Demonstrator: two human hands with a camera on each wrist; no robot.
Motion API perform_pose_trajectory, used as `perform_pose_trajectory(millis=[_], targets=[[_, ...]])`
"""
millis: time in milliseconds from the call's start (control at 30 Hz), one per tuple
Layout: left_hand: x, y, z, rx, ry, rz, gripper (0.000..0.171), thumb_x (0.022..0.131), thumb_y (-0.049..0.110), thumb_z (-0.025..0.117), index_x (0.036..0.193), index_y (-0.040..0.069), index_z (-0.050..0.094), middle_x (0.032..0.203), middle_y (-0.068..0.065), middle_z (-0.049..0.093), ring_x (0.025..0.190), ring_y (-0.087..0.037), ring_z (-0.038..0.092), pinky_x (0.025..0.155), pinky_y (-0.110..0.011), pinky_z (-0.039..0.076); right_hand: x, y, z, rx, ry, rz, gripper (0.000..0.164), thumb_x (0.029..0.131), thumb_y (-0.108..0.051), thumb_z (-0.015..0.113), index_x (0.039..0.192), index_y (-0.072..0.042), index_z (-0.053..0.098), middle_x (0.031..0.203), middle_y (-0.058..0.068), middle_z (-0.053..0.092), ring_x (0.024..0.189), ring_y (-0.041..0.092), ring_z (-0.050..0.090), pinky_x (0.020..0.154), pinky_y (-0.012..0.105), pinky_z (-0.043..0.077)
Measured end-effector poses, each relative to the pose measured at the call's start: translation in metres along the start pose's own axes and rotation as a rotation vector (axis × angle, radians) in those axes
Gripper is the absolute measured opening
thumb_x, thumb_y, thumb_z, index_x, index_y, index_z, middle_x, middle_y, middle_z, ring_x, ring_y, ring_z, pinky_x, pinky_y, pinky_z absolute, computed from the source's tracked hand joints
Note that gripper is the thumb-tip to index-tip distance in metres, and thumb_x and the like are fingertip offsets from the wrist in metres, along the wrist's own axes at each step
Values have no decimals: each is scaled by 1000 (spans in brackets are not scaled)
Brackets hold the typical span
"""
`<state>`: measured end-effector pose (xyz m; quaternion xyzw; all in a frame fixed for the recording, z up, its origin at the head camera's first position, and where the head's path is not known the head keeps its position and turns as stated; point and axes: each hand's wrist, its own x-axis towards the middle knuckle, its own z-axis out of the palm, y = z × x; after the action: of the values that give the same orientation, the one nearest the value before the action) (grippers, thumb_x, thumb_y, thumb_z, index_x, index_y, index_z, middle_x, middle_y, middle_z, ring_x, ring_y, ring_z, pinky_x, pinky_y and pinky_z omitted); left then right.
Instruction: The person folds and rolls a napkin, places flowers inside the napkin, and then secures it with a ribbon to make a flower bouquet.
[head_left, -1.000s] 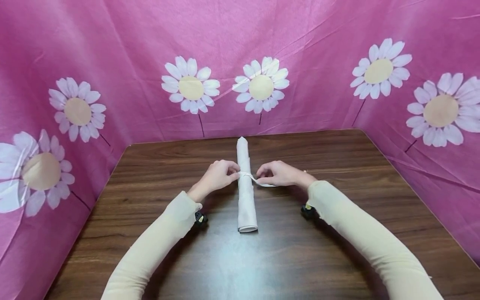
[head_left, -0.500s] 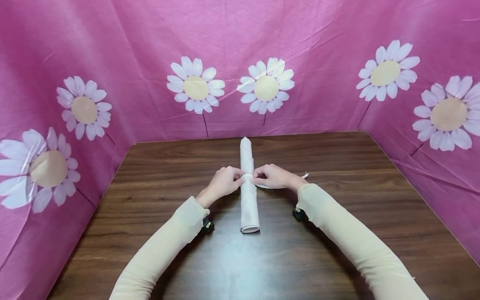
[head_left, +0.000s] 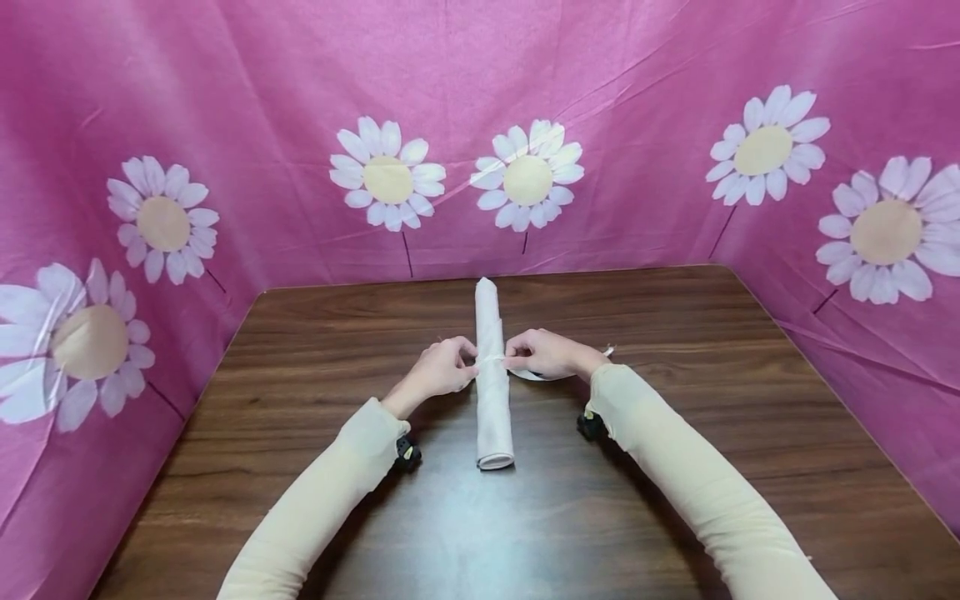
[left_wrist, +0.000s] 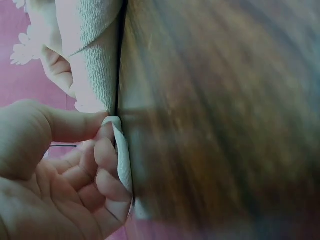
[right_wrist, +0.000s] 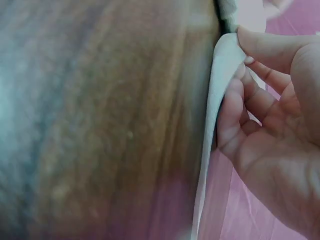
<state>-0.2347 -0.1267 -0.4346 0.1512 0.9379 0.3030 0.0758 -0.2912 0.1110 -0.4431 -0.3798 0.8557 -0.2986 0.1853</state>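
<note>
A white rolled towel (head_left: pixel 494 421) lies lengthwise away from me on the table. Around its middle runs a thin white fabric strap (head_left: pixel 491 358), its far tail trailing right beneath the wrist. At the roll's left side my left hand (head_left: pixel 442 367) pinches one end of the strap (left_wrist: pixel 124 162) between thumb and fingers, the other fingers curled. Opposite it, my right hand (head_left: pixel 551 354) grips the strap (right_wrist: pixel 214 95) close against the roll's right side. Terry texture shows on the towel (left_wrist: pixel 97 60) in the left wrist view. Whether the strap is knotted on top is too small to tell.
The brown wood-grain table (head_left: pixel 637 467) extends around both forearms. A pink cloth (head_left: pixel 622 67) printed with white daisies hangs behind the table and along both sides. Small black wrist devices (head_left: pixel 590 425) sit under the cream sleeves.
My right hand moved left to the towel, and both hands met over its top half a second ago. Now they have drawn apart to either side, each holding the strap.
</note>
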Motion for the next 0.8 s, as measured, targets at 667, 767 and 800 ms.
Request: perform_pose_trajectory(millis=[667,767,800], targets=[[4,-5,-11,82,-52,35,32,91,2,64,115,18,78,63,5,57,61,-13,46,69,-32,43,-11,16,-17,205,-157,141,24,101,-23,65,80,-12,62,58,0,51,51,12,47,47,25,39],[4,-4,-11,105,-61,30,36,89,0,62,116,19,78,60,4,54,63,-13,46,70,-32,43,-13,18,-18,195,-161,132,24,101,-23,65,80,-12,63,58,1,52,51,12,48,47,25,41],[4,-4,-11,115,-60,33,37,89,0,61,116,19,78,61,4,56,64,-14,46,70,-33,43,-13,18,-18,189,-162,130,23,101,-23,65,80,-12,62,58,0,52,51,12,48,47,25,41]])
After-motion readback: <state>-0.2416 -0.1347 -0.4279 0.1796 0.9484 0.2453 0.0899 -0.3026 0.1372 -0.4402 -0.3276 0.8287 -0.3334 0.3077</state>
